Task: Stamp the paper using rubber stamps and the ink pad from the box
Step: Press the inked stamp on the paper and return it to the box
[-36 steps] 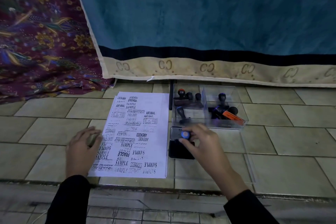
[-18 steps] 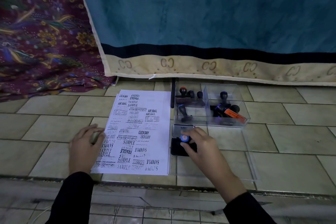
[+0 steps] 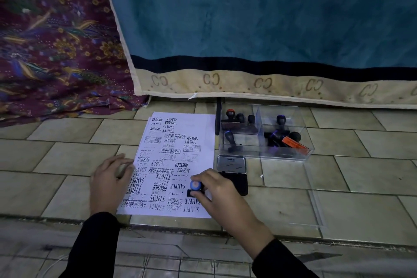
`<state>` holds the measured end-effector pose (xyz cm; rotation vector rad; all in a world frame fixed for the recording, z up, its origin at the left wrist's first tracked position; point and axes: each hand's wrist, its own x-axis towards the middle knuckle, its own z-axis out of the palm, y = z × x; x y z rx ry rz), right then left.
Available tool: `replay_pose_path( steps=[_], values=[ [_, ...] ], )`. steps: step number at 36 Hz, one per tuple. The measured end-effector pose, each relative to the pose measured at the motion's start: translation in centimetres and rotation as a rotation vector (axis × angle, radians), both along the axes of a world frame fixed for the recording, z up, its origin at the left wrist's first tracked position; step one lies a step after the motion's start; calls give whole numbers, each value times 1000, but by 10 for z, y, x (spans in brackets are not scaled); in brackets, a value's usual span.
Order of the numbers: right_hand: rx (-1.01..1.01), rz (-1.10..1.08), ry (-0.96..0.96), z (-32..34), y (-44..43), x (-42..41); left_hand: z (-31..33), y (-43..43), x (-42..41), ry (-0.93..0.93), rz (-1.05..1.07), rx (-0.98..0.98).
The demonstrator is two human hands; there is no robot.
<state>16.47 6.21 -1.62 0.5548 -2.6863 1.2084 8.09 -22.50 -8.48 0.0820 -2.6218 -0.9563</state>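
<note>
A white paper [image 3: 198,128] covered with black stamp prints lies on the tiled floor. My left hand [image 3: 110,184] rests flat on its left edge, fingers spread. My right hand [image 3: 216,192] grips a blue-topped rubber stamp [image 3: 195,185] and holds it down on the paper's lower right area. Right of the paper sits the open ink pad [image 3: 234,181], its lid [image 3: 231,163] standing up. Behind it a clear plastic box [image 3: 286,153] holds several more stamps in two compartments.
A clear flat lid [image 3: 313,201] lies on the floor right of the ink pad. A striped blue cloth [image 3: 270,29] hangs behind the box, and a purple floral fabric [image 3: 56,40] is piled at the left. A floor ledge runs just below the paper.
My right hand carried the blue-topped stamp left from the ink pad onto the paper's lower right part. My left hand stayed on the paper's left edge.
</note>
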Motion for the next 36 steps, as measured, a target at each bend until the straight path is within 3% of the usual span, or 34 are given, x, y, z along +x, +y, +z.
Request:
replay_pose_path(
  steps=[15, 25, 36],
  values=[
    [55, 15, 32, -5, -8, -4, 0, 0, -1, 22, -4, -24],
    [-217, -270, 60, 9, 36, -6, 0, 1, 0, 8, 4, -28],
    [-86, -212, 145, 1, 66, 2, 0, 1, 0, 2, -1, -18]
  ],
)
